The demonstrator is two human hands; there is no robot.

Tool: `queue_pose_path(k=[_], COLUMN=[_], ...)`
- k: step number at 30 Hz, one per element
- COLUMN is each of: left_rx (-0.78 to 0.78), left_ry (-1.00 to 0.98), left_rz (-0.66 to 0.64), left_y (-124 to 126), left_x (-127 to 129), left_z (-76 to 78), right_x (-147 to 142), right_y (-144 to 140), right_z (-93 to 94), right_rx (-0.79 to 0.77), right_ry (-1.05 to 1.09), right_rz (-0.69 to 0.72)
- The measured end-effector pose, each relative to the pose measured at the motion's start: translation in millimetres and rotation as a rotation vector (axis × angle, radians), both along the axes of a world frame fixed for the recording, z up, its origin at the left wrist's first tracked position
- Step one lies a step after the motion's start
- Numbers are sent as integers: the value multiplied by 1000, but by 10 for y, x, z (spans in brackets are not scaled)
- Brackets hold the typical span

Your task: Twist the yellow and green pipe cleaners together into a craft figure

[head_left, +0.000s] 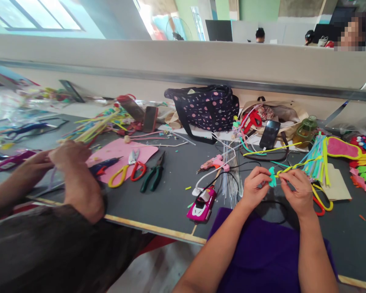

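Near desk edge: left hand (256,185) pinches teal bow (272,177); right hand (296,191) grips yellow twist (293,167), partly wound, loose strands left.

Small teal paper bow (272,177) sat on yellow pipe cleaner (295,166). Soft fabric bag (205,106) was navy with pink polka dots. Foam sheet (116,156) was pale pink. Plastic toy car (201,205) was magenta and white. Worktable top (171,191) was dark grey.
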State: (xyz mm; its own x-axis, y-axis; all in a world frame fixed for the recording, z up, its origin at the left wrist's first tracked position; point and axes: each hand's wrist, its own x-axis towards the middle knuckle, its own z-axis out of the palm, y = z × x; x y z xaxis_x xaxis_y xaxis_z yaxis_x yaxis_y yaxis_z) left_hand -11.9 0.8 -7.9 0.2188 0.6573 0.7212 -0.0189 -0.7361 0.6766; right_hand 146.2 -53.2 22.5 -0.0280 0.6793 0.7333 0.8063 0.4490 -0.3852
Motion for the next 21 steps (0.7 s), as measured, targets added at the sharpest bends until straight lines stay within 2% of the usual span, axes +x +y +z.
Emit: queue_pose_path(k=[8,15,21], left_rx=[-83,10,-30], left_ry=[-36,27,20], left_rz=[-21,26,27], left_y=[-15,-12,-27], left_x=[22,6,13], left_z=[45,-3,-5], right_x=[1,-22,-25], right_y=[-4,-10,1], right_z=[-20,-6,-10], right_rx=[13,15,-7], right_ry=[9,67,136], right_rz=[-56,-50,-39])
